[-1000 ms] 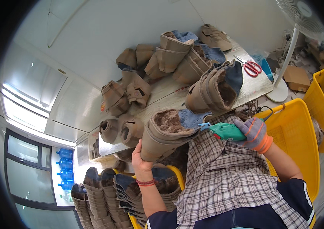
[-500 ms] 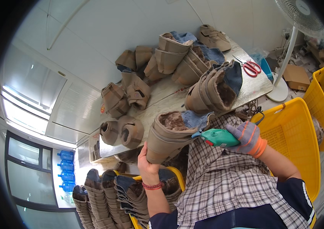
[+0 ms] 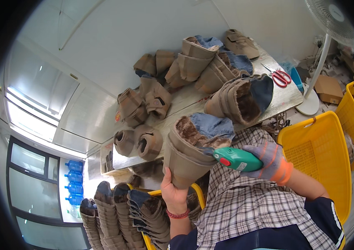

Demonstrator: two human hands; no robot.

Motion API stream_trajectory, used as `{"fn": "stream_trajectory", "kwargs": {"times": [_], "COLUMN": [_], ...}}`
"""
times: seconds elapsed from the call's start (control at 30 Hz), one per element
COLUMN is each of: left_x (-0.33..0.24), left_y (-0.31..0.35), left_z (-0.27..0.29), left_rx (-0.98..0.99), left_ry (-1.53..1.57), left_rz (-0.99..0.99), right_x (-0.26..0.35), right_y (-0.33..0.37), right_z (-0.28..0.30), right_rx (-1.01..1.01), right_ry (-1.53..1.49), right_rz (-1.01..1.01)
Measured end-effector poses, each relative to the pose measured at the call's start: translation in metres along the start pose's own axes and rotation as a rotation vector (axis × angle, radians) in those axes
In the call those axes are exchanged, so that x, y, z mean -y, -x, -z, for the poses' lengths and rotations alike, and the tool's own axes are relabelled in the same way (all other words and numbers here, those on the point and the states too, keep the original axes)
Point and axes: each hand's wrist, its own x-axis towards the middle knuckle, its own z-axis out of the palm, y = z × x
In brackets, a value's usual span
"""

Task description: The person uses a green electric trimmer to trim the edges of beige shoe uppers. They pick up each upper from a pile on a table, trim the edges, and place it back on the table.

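Note:
My bare left hand (image 3: 173,192) is wrapped round the lower part of a nested stack of brown shoe uppers (image 3: 187,160), tilted over my lap. Brown fleece and blue cloth line the top one. In a grey and orange glove, my right hand (image 3: 266,162) grips a green handheld electric cutter (image 3: 238,159) with a red button. The cutter's metal head touches the rim of the stack on its right side. Another nested stack of uppers (image 3: 237,102) lies just beyond, on the table (image 3: 283,100).
Red-handled scissors (image 3: 280,78) lie at the table's right end. More uppers (image 3: 145,141) stand on its left part. To my right are yellow crates (image 3: 316,143), a cardboard box (image 3: 328,86) and a white fan (image 3: 322,62). Tall stacks of uppers (image 3: 106,212) stand at lower left.
The stack in my left hand has turned, with its opening facing up more. The cutter's head has moved left along the rim, and the whole view has shifted slightly.

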Motion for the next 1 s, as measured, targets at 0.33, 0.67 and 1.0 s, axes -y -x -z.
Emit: {"fn": "stream_trajectory", "kwargs": {"times": [0.33, 0.67, 1.0], "left_x": [-0.015, -0.017, 0.006], "left_y": [0.029, 0.032, 0.055], "left_z": [0.015, 0.011, -0.001], "left_rx": [0.005, -0.026, 0.043], "left_ry": [0.131, 0.125, -0.090], "left_rz": [0.021, -0.009, -0.309], "right_x": [-0.023, -0.020, 0.008], "right_y": [0.032, 0.020, 0.001], "right_z": [0.002, -0.004, -0.001], "right_rx": [-0.051, 0.003, 0.116], "right_ry": [0.064, 0.059, -0.187], "right_rz": [0.079, 0.190, 0.034]}}
